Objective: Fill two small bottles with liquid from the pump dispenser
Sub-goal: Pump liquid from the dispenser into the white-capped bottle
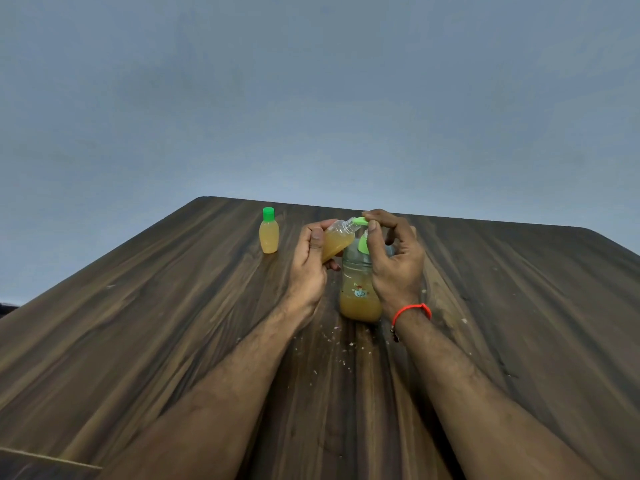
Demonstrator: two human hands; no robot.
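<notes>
Second small bottle [337, 242] tilted, open mouth touching pump dispenser [360, 289] nozzle [360, 221] — mid-table [138, 323].

Best: keep mouth under spout, press slow, short strokes; bottle looks nearly full.

Left hand [311, 258] wraps bottle. Right hand [391, 251] curled over pump head — fingers on top.

Capped bottle [269, 232] stands apart, left.

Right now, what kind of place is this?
Probably a plain room indoors, at a wooden table against a bare grey wall. A capped small bottle and a pump bottle stand on it.
</notes>
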